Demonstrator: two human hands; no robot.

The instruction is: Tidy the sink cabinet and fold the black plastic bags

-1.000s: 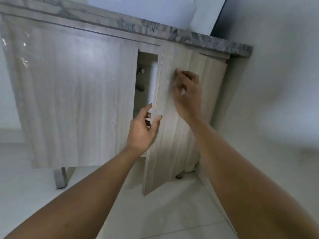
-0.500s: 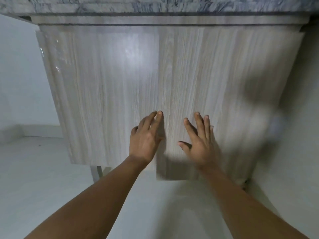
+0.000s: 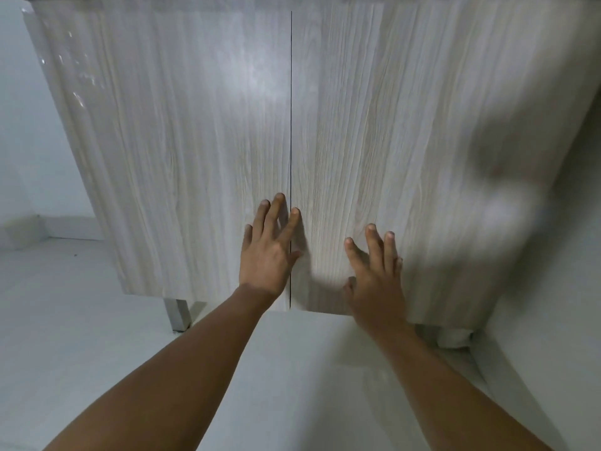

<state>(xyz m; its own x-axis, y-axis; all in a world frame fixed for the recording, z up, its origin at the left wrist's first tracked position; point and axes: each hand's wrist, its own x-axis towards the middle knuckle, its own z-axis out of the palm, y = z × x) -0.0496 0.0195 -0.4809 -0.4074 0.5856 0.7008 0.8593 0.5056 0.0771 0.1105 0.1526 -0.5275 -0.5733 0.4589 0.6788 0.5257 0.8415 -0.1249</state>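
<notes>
The sink cabinet fills the view, with two pale wood-grain doors. Its left door [image 3: 182, 151] and right door [image 3: 390, 141] are both closed, and only a thin dark seam runs between them. My left hand [image 3: 268, 252] lies flat near the bottom of the seam, fingers spread across both doors. My right hand [image 3: 374, 275] presses flat on the lower part of the right door, fingers apart. Neither hand holds anything. No black plastic bags are in view; the cabinet's inside is hidden.
A metal cabinet leg [image 3: 177, 314] stands on the white tiled floor [image 3: 81, 336] below the left door. A white wall [image 3: 559, 288] closes in on the right, next to the cabinet. A low white skirting [image 3: 22, 229] runs at the far left.
A second ago the right door stood ajar with the inside showing. It has swung closed, and both hands have dropped to lie flat on the lower doors.
</notes>
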